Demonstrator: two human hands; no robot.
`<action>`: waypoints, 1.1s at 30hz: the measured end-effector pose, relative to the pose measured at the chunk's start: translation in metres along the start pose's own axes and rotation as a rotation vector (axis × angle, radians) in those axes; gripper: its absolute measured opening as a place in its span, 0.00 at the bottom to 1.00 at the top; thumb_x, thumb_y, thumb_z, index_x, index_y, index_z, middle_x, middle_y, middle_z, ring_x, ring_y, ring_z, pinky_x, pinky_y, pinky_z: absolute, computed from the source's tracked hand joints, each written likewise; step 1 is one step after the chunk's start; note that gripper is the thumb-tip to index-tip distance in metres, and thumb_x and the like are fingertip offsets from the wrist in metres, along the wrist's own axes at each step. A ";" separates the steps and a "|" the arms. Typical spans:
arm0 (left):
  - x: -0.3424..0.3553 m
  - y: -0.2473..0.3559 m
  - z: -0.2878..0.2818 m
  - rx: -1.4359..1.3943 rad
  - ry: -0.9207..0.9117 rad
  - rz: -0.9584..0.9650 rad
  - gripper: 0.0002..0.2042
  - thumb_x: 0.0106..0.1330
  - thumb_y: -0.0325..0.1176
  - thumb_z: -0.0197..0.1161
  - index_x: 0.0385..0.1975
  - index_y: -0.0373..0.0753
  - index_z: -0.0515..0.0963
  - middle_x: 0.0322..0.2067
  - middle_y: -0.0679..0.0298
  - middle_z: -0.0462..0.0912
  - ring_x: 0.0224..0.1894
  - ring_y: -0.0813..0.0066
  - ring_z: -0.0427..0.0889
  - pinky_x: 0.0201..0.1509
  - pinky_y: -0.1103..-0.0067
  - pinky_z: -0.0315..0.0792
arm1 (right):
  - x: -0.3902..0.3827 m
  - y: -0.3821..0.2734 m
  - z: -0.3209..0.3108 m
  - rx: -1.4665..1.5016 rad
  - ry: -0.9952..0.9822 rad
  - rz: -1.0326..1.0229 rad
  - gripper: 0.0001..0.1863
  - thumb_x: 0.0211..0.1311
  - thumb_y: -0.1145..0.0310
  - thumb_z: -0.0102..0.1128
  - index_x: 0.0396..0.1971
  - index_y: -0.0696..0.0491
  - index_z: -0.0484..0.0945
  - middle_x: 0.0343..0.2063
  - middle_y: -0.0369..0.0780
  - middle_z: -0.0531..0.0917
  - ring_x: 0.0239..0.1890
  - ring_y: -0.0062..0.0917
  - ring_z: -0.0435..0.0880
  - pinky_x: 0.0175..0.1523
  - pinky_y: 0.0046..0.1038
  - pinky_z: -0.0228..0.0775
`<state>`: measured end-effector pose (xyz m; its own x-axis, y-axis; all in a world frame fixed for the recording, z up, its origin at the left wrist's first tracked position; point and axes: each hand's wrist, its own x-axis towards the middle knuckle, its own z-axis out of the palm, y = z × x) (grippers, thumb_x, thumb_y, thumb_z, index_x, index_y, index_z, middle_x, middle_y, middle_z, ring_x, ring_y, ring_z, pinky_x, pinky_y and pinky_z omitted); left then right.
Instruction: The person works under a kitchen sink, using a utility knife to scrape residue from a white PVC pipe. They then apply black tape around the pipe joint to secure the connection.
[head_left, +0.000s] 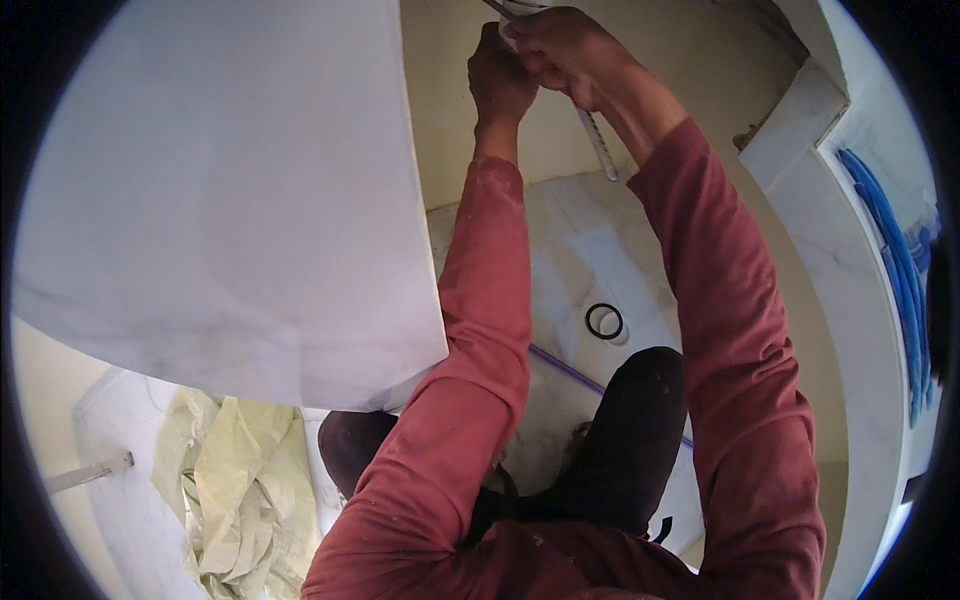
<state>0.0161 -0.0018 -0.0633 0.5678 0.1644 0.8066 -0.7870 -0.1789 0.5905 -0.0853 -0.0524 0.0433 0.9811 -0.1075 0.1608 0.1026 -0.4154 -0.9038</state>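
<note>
Right hand (565,50) curled around white fitting (526,6), at 12 o'clock in head view, top edge. Left hand (500,85) close against it, fingers bent; cannot tell whether pinching anything. Pale strip (598,145) below right hand, 1 o'clock. Black ring (588,321) at 3; crumpled yellowish sheet (235,450) at 8.

Quick tally: I count two hands, left (503,80) and right (570,52), two red sleeves (480,330), two dark knees (645,400). One white piece (527,5), partly covered. One dark rod end (496,8), one pale strip (600,148); can't tell if joined. One black ring (588,322). One purple strip (566,368). One big white panel (240,200). One stub pipe (90,473). One crumpled yellowish heap (245,470), layers uncountable. One blue tubing bundle (890,255), lengths unclear.
</note>
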 end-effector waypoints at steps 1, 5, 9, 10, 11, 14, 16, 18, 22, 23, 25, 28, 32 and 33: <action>-0.003 0.002 0.001 0.023 0.010 -0.002 0.23 0.52 0.40 0.75 0.40 0.33 0.72 0.33 0.50 0.85 0.38 0.48 0.85 0.41 0.64 0.79 | -0.010 0.001 -0.011 -0.044 -0.032 0.033 0.10 0.68 0.64 0.55 0.32 0.57 0.76 0.16 0.27 0.66 0.14 0.11 0.57 0.15 0.19 0.42; -0.004 0.005 -0.007 0.052 0.011 0.014 0.20 0.52 0.35 0.74 0.39 0.34 0.72 0.32 0.51 0.84 0.38 0.48 0.85 0.40 0.63 0.78 | -0.050 0.010 -0.018 0.158 -0.136 -0.022 0.12 0.72 0.63 0.49 0.36 0.57 0.74 0.15 0.24 0.58 0.14 0.08 0.52 0.15 0.17 0.38; -0.003 0.005 -0.004 0.093 -0.007 -0.013 0.20 0.51 0.34 0.74 0.39 0.35 0.72 0.32 0.52 0.84 0.37 0.49 0.85 0.40 0.64 0.79 | -0.051 0.017 -0.027 0.254 -0.193 0.018 0.12 0.73 0.66 0.45 0.37 0.58 0.74 0.16 0.24 0.59 0.14 0.08 0.53 0.15 0.16 0.40; -0.002 0.002 -0.005 0.067 -0.008 -0.017 0.21 0.51 0.35 0.74 0.39 0.35 0.72 0.32 0.52 0.84 0.36 0.50 0.85 0.39 0.64 0.79 | -0.050 0.016 -0.025 0.299 -0.212 0.025 0.11 0.73 0.67 0.45 0.37 0.59 0.74 0.16 0.25 0.60 0.15 0.08 0.53 0.15 0.16 0.40; -0.002 0.002 -0.004 0.035 -0.009 -0.022 0.21 0.50 0.36 0.75 0.39 0.35 0.72 0.32 0.53 0.84 0.36 0.51 0.85 0.39 0.64 0.79 | -0.050 0.014 -0.023 0.340 -0.226 0.033 0.11 0.73 0.69 0.44 0.38 0.59 0.73 0.17 0.25 0.61 0.15 0.08 0.53 0.15 0.15 0.40; -0.002 0.001 -0.009 -0.061 -0.060 -0.030 0.26 0.46 0.42 0.77 0.38 0.34 0.72 0.32 0.54 0.84 0.35 0.55 0.86 0.38 0.66 0.79 | -0.049 0.006 -0.013 0.565 -0.204 0.114 0.10 0.73 0.71 0.43 0.39 0.60 0.73 0.18 0.26 0.63 0.15 0.08 0.54 0.15 0.14 0.41; -0.004 0.008 -0.010 -0.019 -0.080 -0.045 0.28 0.43 0.45 0.79 0.37 0.34 0.72 0.31 0.55 0.84 0.34 0.57 0.85 0.38 0.66 0.79 | -0.041 0.007 -0.018 0.607 -0.232 0.147 0.10 0.73 0.72 0.43 0.39 0.60 0.73 0.17 0.26 0.64 0.15 0.08 0.55 0.15 0.14 0.41; -0.004 0.013 -0.009 -0.056 -0.081 -0.064 0.29 0.42 0.46 0.79 0.36 0.34 0.72 0.30 0.56 0.84 0.33 0.57 0.85 0.38 0.67 0.78 | -0.036 0.005 -0.022 0.583 -0.224 0.151 0.09 0.73 0.72 0.44 0.40 0.61 0.74 0.17 0.25 0.65 0.15 0.08 0.55 0.15 0.15 0.41; 0.000 -0.001 -0.004 -0.131 -0.069 0.015 0.27 0.44 0.43 0.79 0.36 0.33 0.71 0.30 0.55 0.84 0.32 0.57 0.85 0.38 0.67 0.78 | -0.028 0.002 -0.020 0.497 -0.207 0.102 0.08 0.69 0.75 0.47 0.38 0.63 0.75 0.18 0.29 0.66 0.14 0.11 0.57 0.15 0.16 0.43; 0.004 -0.013 -0.003 -0.108 -0.069 0.068 0.27 0.45 0.42 0.78 0.37 0.33 0.71 0.30 0.55 0.84 0.33 0.57 0.85 0.38 0.67 0.78 | -0.025 0.001 -0.017 0.499 -0.225 0.088 0.07 0.67 0.76 0.49 0.36 0.63 0.75 0.18 0.30 0.67 0.14 0.12 0.58 0.14 0.16 0.43; 0.013 -0.035 -0.005 0.074 -0.041 0.158 0.25 0.47 0.39 0.77 0.38 0.32 0.71 0.31 0.54 0.84 0.34 0.56 0.85 0.39 0.67 0.78 | -0.017 0.001 -0.015 0.445 -0.253 0.036 0.07 0.66 0.75 0.52 0.36 0.63 0.77 0.17 0.30 0.67 0.14 0.12 0.58 0.15 0.17 0.43; -0.001 -0.016 0.006 -0.008 -0.090 -0.031 0.22 0.52 0.38 0.74 0.41 0.34 0.72 0.35 0.56 0.84 0.39 0.59 0.84 0.44 0.69 0.77 | -0.017 0.013 -0.024 0.310 -0.144 -0.004 0.07 0.66 0.72 0.56 0.33 0.61 0.80 0.17 0.31 0.68 0.14 0.13 0.58 0.15 0.19 0.43; -0.004 0.008 -0.008 -0.051 -0.093 -0.139 0.19 0.57 0.36 0.69 0.43 0.35 0.73 0.38 0.56 0.84 0.41 0.58 0.83 0.46 0.70 0.76 | -0.034 -0.001 -0.021 0.132 -0.094 0.050 0.13 0.70 0.67 0.50 0.46 0.61 0.76 0.16 0.26 0.61 0.15 0.11 0.53 0.17 0.18 0.40; -0.002 0.005 -0.007 0.000 -0.089 -0.084 0.18 0.57 0.35 0.69 0.43 0.35 0.73 0.38 0.55 0.84 0.41 0.58 0.83 0.46 0.70 0.76 | -0.033 -0.002 -0.019 0.135 -0.101 0.024 0.13 0.70 0.66 0.50 0.45 0.60 0.76 0.16 0.26 0.61 0.15 0.11 0.53 0.17 0.18 0.40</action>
<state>0.0089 0.0041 -0.0622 0.6506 0.0921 0.7538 -0.7360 -0.1682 0.6558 -0.1210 -0.0654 0.0469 0.9944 -0.0215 0.1037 0.0932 -0.2876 -0.9532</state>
